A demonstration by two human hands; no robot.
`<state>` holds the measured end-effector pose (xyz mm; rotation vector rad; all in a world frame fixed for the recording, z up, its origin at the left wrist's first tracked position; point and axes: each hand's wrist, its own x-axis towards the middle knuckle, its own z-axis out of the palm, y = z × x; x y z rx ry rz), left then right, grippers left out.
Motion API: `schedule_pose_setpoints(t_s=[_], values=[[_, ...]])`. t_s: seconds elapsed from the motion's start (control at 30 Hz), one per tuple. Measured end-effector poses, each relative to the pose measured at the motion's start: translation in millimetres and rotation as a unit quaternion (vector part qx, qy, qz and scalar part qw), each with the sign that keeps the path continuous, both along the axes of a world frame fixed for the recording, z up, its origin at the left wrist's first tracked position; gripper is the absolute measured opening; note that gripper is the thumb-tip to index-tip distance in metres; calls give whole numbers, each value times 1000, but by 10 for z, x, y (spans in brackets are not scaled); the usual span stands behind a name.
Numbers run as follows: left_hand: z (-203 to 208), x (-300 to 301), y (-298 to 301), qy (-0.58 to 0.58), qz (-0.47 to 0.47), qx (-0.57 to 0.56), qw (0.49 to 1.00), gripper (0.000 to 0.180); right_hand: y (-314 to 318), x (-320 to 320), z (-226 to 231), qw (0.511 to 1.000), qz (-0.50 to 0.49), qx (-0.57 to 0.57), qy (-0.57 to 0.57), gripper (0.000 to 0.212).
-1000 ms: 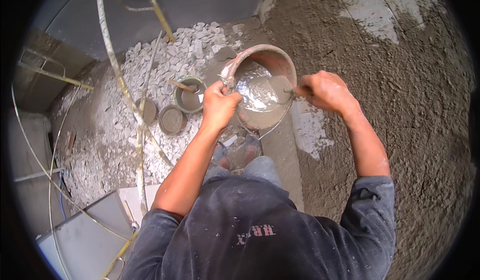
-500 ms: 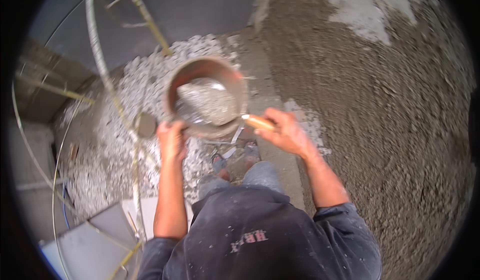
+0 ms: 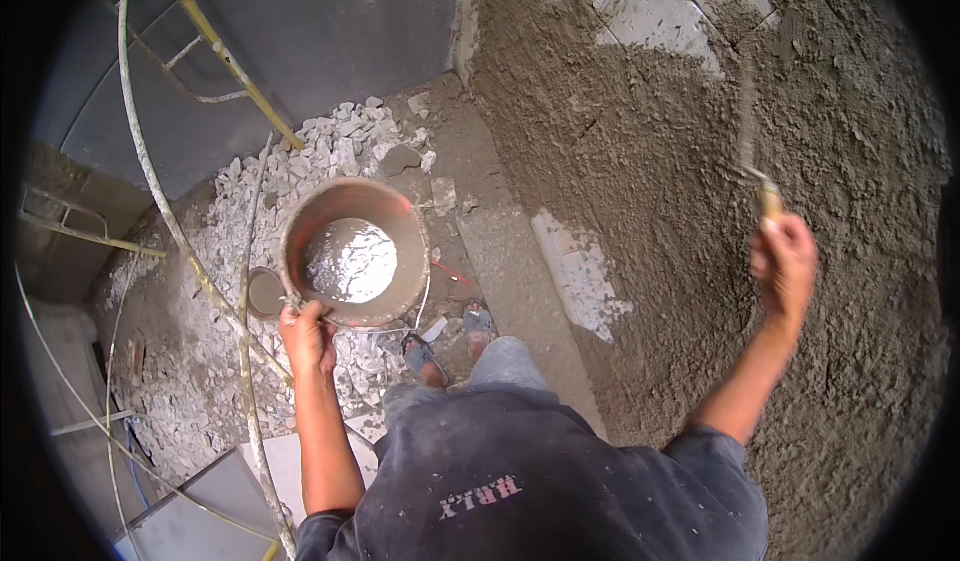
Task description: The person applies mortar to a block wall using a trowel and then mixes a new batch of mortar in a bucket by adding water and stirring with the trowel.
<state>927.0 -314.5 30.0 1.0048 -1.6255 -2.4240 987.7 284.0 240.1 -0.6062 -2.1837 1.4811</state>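
Note:
Gripped at its near left rim by my left hand (image 3: 308, 336) is a mortar-caked bucket (image 3: 405, 236), tilted so that I see wet, shiny grey mix (image 3: 352, 259) inside. At the right, my right hand (image 3: 785, 259) is closed around the wooden handle of a trowel (image 3: 770, 201). The trowel's blade points away from me, edge-on against the rough mortar-coated wall (image 3: 660, 211), and looks blurred. Whether any mix is left on the blade, I cannot tell. Bare pale patches show in the wall's coating at the top and near its lower edge.
Broken white rubble (image 3: 210, 331) covers the floor at the left. A small round pot (image 3: 265, 291) stands beside the bucket. Pale hoses or cables (image 3: 165, 211) hang across the left side, and a yellow metal frame (image 3: 225, 51) leans by the grey wall (image 3: 330, 41).
My right hand has swung the trowel from the bucket's rim out to the wall on the right. The bucket in my left hand has shifted left and a little nearer.

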Motion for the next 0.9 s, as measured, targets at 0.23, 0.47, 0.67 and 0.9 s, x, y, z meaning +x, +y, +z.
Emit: schedule_pose_setpoints(t_s=[0.23, 0.47, 0.67, 0.9], values=[[-150, -216, 410, 1, -121, -74, 990, 15, -948, 223, 843, 940, 148, 261, -163, 20], [154, -341, 779, 88, -244, -158, 953, 18, -2209, -589, -89, 733, 290, 581, -205, 15], [476, -260, 901, 109, -263, -120, 951, 13, -2201, -1090, -664, 718, 454, 496, -179, 23], [62, -164, 385, 62, -187, -103, 975, 15, -2411, -625, -1950, 846, 467, 174, -188, 23]])
